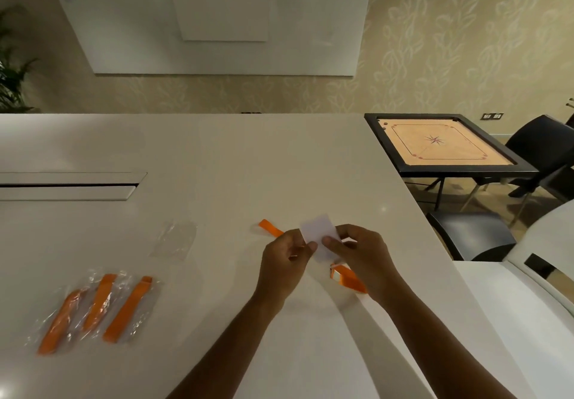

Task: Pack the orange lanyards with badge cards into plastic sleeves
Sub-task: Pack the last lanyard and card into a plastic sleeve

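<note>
Both my hands hold a white badge card just above the white table. My left hand pinches its left edge and my right hand pinches its lower right part. An orange lanyard runs behind the hands: one end shows to the left, another stretch lies under my right wrist. An empty clear plastic sleeve lies flat to the left. At the near left, three plastic sleeves each contain a folded orange lanyard.
A recessed cable slot cuts the table at the left. The table's right edge runs diagonally past my right arm. Beyond it stand a carrom board on a stand and dark chairs.
</note>
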Tool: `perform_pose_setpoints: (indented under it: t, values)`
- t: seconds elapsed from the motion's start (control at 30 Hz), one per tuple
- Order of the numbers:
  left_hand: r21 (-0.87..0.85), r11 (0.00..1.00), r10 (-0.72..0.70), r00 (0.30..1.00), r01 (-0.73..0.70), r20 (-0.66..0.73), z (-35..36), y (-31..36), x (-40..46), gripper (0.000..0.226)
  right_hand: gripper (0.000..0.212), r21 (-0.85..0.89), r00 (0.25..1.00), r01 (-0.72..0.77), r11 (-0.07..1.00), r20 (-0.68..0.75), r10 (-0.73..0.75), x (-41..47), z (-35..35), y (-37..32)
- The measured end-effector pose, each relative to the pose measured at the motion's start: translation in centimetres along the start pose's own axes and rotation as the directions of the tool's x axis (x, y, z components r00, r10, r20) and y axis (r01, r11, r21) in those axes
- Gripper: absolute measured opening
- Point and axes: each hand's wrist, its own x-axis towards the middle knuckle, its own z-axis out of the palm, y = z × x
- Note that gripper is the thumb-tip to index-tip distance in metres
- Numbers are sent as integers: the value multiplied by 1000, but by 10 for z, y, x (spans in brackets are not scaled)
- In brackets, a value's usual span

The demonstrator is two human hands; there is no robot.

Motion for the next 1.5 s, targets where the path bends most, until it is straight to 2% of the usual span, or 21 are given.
perform_pose_setpoints:
  t: [0.13, 0.27, 0.43, 0.63, 0.77, 0.87, 1.0, 1.17, 1.4, 1.5]
  values:
    - [-109, 994, -27, 999, 22, -44, -22, 14, 2, 14, 10, 127, 1000, -21, 992, 24, 18, -2, 19, -21]
    - [-117, 993, -13, 993, -1, -113, -46, 25, 6, 7, 16, 216, 999, -28, 976, 42, 19, -3, 39, -32]
    - [-74, 997, 19, 978, -36, -210, -74, 37, 8, 13, 19, 288, 988, -93, 953, 143, 53, -12, 67, -38]
    - [-5, 996, 85, 956, -90, -281, -96, 44, 14, 14, 22, 436, 934, -212, 875, 354, 50, -22, 90, -46]
    - [79, 984, 174, 932, -157, -319, -106, 48, 18, 19, 24, 485, 911, -268, 832, 410, 54, -22, 97, -50]
    - [179, 956, 280, 901, -231, -332, -111, 48, 18, 21, 24, 465, 899, -283, 839, 434, 63, -22, 96, -55]
    - [312, 875, 457, 845, -371, -279, -116, 49, 16, 19, 26, 467, 884, -321, 824, 460, 84, -20, 93, -65]
    - [437, 710, 649, 754, -552, -102, -124, 49, 13, 21, 26, 490, 889, -317, 812, 453, 74, -17, 88, -76]
    - [449, 610, 711, 701, -653, 52, -132, 37, 16, 30, 25, 510, 876, -307, 803, 481, 29, -18, 84, -83]
    - [445, 579, 727, 680, -683, 97, -135, 33, 16, 26, 25, 549, 863, -299, 780, 504, -24, -19, 82, -85]
